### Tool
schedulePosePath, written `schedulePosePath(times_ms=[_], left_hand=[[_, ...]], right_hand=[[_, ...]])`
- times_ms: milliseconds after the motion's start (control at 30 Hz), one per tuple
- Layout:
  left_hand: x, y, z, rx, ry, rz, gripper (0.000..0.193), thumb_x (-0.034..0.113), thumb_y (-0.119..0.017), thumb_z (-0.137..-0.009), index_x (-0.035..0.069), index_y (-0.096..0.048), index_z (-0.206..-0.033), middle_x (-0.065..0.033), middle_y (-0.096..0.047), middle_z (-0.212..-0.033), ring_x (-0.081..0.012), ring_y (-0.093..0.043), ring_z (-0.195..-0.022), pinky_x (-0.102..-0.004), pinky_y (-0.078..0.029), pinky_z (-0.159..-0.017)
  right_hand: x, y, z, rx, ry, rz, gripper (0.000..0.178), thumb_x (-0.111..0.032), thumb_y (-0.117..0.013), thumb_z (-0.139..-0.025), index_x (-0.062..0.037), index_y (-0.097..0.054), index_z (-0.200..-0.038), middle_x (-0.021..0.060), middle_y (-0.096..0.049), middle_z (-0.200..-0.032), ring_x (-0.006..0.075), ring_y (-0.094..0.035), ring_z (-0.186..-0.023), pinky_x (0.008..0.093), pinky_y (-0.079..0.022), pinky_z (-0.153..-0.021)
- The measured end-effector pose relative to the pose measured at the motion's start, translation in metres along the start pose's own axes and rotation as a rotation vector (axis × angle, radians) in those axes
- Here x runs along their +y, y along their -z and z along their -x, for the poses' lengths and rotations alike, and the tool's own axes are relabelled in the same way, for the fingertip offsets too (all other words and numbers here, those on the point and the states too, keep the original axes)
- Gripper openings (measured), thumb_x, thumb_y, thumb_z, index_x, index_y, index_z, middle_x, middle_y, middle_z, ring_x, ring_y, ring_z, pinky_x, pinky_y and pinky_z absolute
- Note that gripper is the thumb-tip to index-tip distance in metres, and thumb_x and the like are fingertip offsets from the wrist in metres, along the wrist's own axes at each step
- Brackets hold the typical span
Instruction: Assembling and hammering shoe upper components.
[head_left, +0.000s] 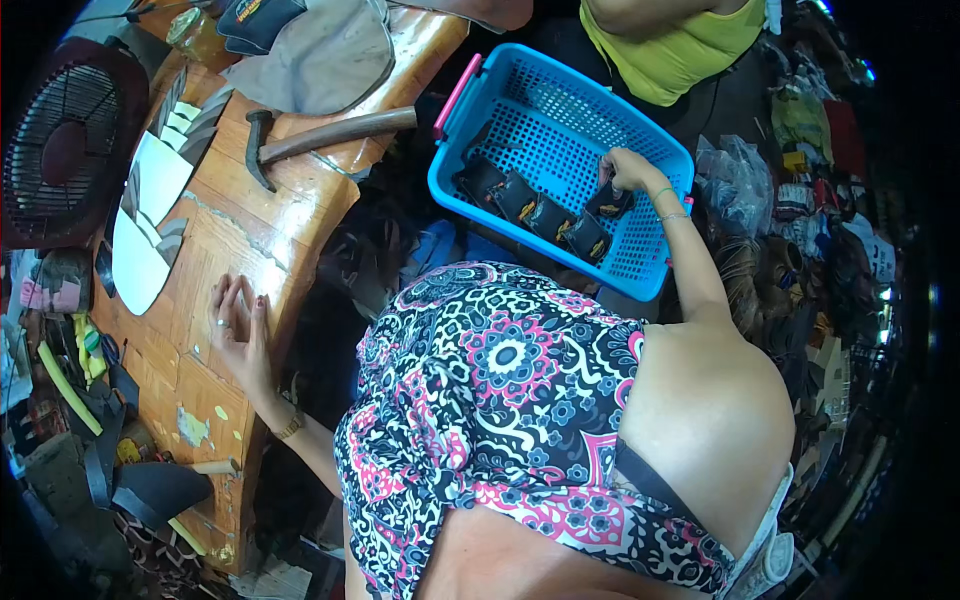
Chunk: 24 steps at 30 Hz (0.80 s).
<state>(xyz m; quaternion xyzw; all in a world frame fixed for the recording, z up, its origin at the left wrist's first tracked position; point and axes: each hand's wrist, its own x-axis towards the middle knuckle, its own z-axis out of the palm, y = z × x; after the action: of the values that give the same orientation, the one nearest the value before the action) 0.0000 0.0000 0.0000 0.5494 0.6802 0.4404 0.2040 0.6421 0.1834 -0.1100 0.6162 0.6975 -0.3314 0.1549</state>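
Observation:
My right hand (628, 170) reaches into a blue plastic basket (645, 275), its fingers closed on a black shoe upper (608, 201) with a small gold mark. Several similar black uppers (549, 219) stand in a slanting row along the basket's near side. On the wooden table (235, 255) to the left rests my left hand (242, 325), fingers apart and holding nothing. Beyond it lies a hammer (340, 135) with a wooden handle. Stacked white, sole-shaped pieces (140, 262) with dark pieces among them lie at the table's left side.
A dark red fan (70, 145) stands past the table's left edge. Grey leather-like sheets (325, 60) and a jar (193, 35) sit at the table's far end. Another person in a yellow garment (670, 50) is beyond the basket. Bags and scraps (740, 180) are heaped at right.

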Motion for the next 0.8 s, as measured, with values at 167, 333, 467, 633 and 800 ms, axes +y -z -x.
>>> schedulePosePath(times_ms=[167, 333, 467, 633, 800], left_hand=[[0.002, -0.004, 0.002, -0.034, -0.008, -0.051, 0.037, 0.005, -0.073, -0.092, 0.003, -0.069, -0.128, -0.0161, -0.054, -0.145, -0.0278, -0.049, -0.139, -0.0395, -0.041, -0.115], [0.019, 0.003, -0.009, -0.128, 0.041, -0.08, 0.039, 0.004, -0.072, -0.093, 0.001, -0.066, -0.131, -0.0155, -0.053, -0.147, -0.0263, -0.049, -0.139, -0.037, -0.041, -0.115], [0.009, 0.018, -0.02, -0.178, 0.027, 0.018, 0.04, 0.001, -0.071, -0.093, 0.0, -0.065, -0.133, -0.0139, -0.06, -0.14, -0.0252, -0.055, -0.134, -0.0349, -0.04, -0.116], [0.009, 0.038, -0.04, -0.082, -0.033, -0.197, 0.036, 0.007, -0.075, -0.091, -0.002, -0.068, -0.125, -0.012, -0.071, -0.122, -0.0197, -0.063, -0.117, -0.035, -0.048, -0.103], [-0.032, 0.052, -0.078, 0.09, -0.247, -0.297, 0.048, 0.013, -0.078, -0.085, 0.003, -0.065, -0.13, -0.0146, -0.069, -0.127, -0.0301, -0.064, -0.118, -0.0406, -0.048, -0.103]], right_hand=[[-0.026, 0.029, 0.01, 0.195, 0.14, -0.03, 0.025, 0.007, -0.07, -0.058, -0.0021, -0.069, -0.081, 0.013, -0.072, -0.083, 0.0279, -0.069, -0.083, 0.0376, -0.053, -0.072], [-0.096, 0.082, 0.037, 0.057, 0.438, -0.357, 0.031, 0.002, -0.078, -0.062, -0.0019, -0.066, -0.09, 0.0023, -0.067, -0.085, 0.0156, -0.065, -0.083, 0.0325, -0.052, -0.077], [-0.163, 0.123, 0.046, 0.048, 0.852, -0.551, 0.049, -0.001, -0.082, -0.067, -0.0038, -0.065, -0.113, 0.002, -0.069, -0.099, 0.0129, -0.066, -0.095, 0.0274, -0.054, -0.082], [-0.273, 0.129, 0.036, -0.152, 1.102, -0.799, 0.072, 0.0, -0.083, -0.071, -0.0042, -0.056, -0.138, 0.0048, -0.07, -0.103, 0.0118, -0.068, -0.1, 0.0248, -0.053, -0.09], [-0.382, 0.071, 0.017, -0.322, 1.065, -1.042, 0.067, 0.001, -0.084, -0.076, -0.0023, -0.058, -0.137, 0.0085, -0.071, -0.11, 0.0141, -0.07, -0.095, 0.025, -0.06, -0.062]])
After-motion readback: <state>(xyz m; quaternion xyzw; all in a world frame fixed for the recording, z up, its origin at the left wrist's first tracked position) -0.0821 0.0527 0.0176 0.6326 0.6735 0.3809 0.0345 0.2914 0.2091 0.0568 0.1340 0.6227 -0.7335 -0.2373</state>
